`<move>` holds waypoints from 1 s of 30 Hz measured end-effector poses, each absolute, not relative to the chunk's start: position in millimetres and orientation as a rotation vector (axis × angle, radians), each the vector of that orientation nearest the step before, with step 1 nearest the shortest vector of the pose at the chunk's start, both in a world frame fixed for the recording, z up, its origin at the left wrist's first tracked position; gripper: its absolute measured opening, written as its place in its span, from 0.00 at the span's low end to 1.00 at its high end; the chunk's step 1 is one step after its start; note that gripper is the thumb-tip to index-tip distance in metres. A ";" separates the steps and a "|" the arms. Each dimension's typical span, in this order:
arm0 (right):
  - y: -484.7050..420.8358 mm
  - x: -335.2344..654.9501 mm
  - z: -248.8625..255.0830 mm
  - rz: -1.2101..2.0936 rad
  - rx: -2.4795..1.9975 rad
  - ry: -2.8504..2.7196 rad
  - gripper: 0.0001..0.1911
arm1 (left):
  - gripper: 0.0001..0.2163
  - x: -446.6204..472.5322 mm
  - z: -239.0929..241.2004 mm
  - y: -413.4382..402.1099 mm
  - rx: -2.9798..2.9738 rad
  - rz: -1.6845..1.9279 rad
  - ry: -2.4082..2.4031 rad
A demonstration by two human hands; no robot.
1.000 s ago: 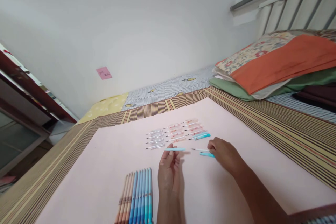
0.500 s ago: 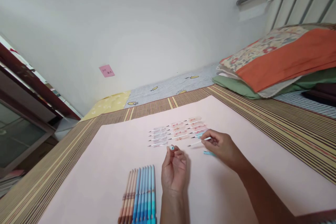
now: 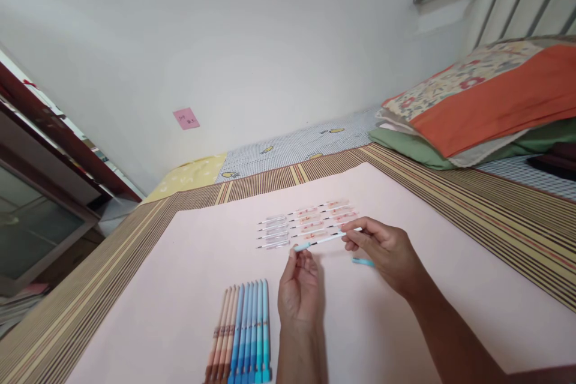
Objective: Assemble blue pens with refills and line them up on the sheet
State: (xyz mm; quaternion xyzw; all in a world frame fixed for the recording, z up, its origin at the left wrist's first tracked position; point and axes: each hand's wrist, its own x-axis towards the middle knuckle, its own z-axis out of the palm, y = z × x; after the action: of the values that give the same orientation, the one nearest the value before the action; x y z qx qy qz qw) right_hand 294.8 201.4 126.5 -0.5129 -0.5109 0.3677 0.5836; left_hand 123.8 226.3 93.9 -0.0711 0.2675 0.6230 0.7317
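Note:
My left hand [image 3: 300,288], palm up, pinches a light blue pen barrel [image 3: 302,246] between thumb and fingertips. My right hand [image 3: 380,249] holds a white pen refill [image 3: 330,238] near its rear end. The refill's dark tip is at the open end of the barrel; how far it is inside I cannot tell. A short blue pen part [image 3: 362,262] lies on the pink sheet [image 3: 180,288] below my right hand. Just beyond my hands lie rows of refills with clear and pink-patterned sleeves [image 3: 310,227], partly covered by the right fingers.
Several brown and blue pens [image 3: 243,333] lie side by side left of my left forearm. A striped mat [image 3: 450,210] lies under the sheet. Folded bedding [image 3: 486,96] is piled at the right by the wall [image 3: 279,42], which carries a pink note [image 3: 186,119].
My right hand has brought the refill leftward and up to the barrel. The barrel has turned from end-on to lying sideways in my left fingers.

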 end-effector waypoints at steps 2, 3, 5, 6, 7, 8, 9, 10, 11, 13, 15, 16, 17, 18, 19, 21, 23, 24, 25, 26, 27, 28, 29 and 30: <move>201.8 293.6 125.0 0.856 -1.192 -1.189 0.16 | 0.08 124.7 93.8 225.8 -0.138 1.388 0.597; 201.9 293.1 124.4 0.857 -1.191 -1.191 0.16 | 0.07 124.9 93.5 225.6 -0.119 1.396 0.601; 202.3 292.4 123.7 0.855 -1.183 -1.201 0.16 | 0.05 124.6 92.5 225.3 -0.067 1.411 0.602; 202.5 292.5 123.4 0.855 -1.172 -1.210 0.16 | 0.05 124.1 91.9 225.2 -0.038 1.418 0.600; 202.6 292.9 123.0 0.860 -1.156 -1.216 0.17 | 0.05 123.4 91.4 225.1 -0.009 1.425 0.596; 202.8 293.5 122.6 0.873 -1.138 -1.219 0.17 | 0.06 122.5 91.0 225.0 0.018 1.433 0.593; 202.8 294.4 122.1 0.893 -1.120 -1.220 0.18 | 0.06 121.8 90.7 224.8 0.044 1.441 0.589; 202.8 295.2 121.6 0.917 -1.103 -1.221 0.18 | 0.07 121.1 90.6 224.5 0.070 1.446 0.587; 202.7 295.8 121.2 0.937 -1.092 -1.222 0.18 | 0.08 120.8 90.5 224.1 0.096 1.448 0.583; 202.4 295.9 121.2 0.960 -1.083 -1.232 0.18 | 0.09 121.0 90.8 222.7 0.159 1.446 0.566; 202.1 294.2 122.2 0.969 -1.078 -1.263 0.18 | 0.09 122.4 91.5 220.8 0.240 1.434 0.538; 202.0 292.9 122.8 0.974 -1.074 -1.279 0.18 | 0.10 123.2 92.0 219.8 0.286 1.428 0.525; 202.0 291.6 123.5 0.980 -1.069 -1.292 0.18 | 0.10 124.0 92.5 218.8 0.330 1.424 0.515; 202.2 290.6 123.9 0.982 -1.064 -1.301 0.19 | 0.10 124.7 93.0 217.9 0.370 1.423 0.512; 202.3 289.9 124.1 0.981 -1.064 -1.301 0.19 | 0.10 125.1 93.4 217.2 0.405 1.425 0.515; 202.7 290.2 123.6 0.975 -1.078 -1.293 0.20 | 0.09 125.5 93.8 216.4 0.457 1.431 0.533; 203.0 292.0 122.3 0.960 -1.105 -1.275 0.20 | 0.09 125.6 93.6 216.4 0.484 1.434 0.561; 203.1 292.9 121.5 0.948 -1.119 -1.266 0.20 | 0.09 125.7 93.3 216.7 0.488 1.436 0.573; 203.2 293.7 120.8 0.934 -1.130 -1.257 0.20 | 0.09 126.0 93.1 217.1 0.488 1.440 0.585; 203.4 294.1 120.2 0.920 -1.138 -1.252 0.20 | 0.10 126.3 92.8 217.4 0.484 1.446 0.597; 203.5 294.0 119.7 0.909 -1.143 -1.249 0.20 | 0.10 126.8 92.6 217.7 0.483 1.454 0.609; 203.7 293.4 119.4 0.904 -1.144 -1.249 0.20 | 0.10 127.3 92.5 217.8 0.489 1.462 0.622; 203.9 292.3 119.1 0.903 -1.143 -1.254 0.20 | 0.11 127.8 92.5 217.7 0.504 1.467 0.635; 204.0 291.0 119.0 0.904 -1.139 -1.263 0.20 | 0.11 128.2 92.4 217.3 0.525 1.470 0.648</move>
State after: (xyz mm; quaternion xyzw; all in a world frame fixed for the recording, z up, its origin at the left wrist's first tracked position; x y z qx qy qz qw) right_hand 291.0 204.0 119.0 -0.4856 -0.5382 0.3851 0.5711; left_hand 128.2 217.3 92.4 0.2323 0.2868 0.6507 0.6636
